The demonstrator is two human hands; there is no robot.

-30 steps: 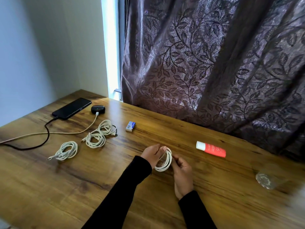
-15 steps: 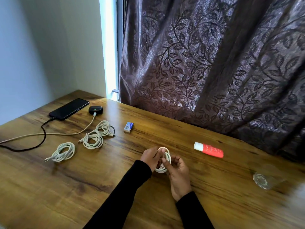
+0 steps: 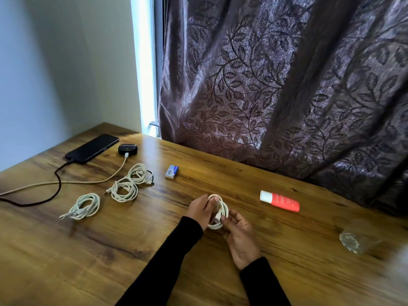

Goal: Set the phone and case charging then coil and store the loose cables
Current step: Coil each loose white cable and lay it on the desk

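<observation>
A black phone (image 3: 92, 148) lies at the table's far left with a dark cable (image 3: 57, 184) plugged in. Beside it a black earbud case (image 3: 127, 149) shows a green light, with a beige cable (image 3: 88, 181) plugged into it. Three coiled white cables rest on the table: one (image 3: 85, 206) nearer me, two (image 3: 124, 191) (image 3: 139, 173) touching each other. My left hand (image 3: 199, 208) and my right hand (image 3: 239, 237) both hold a small white cable coil (image 3: 221, 212) just above the table's middle; the right fingers pinch its loose end across the loops.
A small blue and white box (image 3: 172, 171) lies past the coils. A red tube with a white cap (image 3: 280, 200) lies to the right, and a clear glass (image 3: 353, 239) stands near the right edge. A dark leaf-patterned curtain (image 3: 276, 85) hangs behind the wooden table (image 3: 88, 250).
The right fingers have moved from the coil's outer side onto its front, drawing the cable end across the loops. The coil stays between both hands.
</observation>
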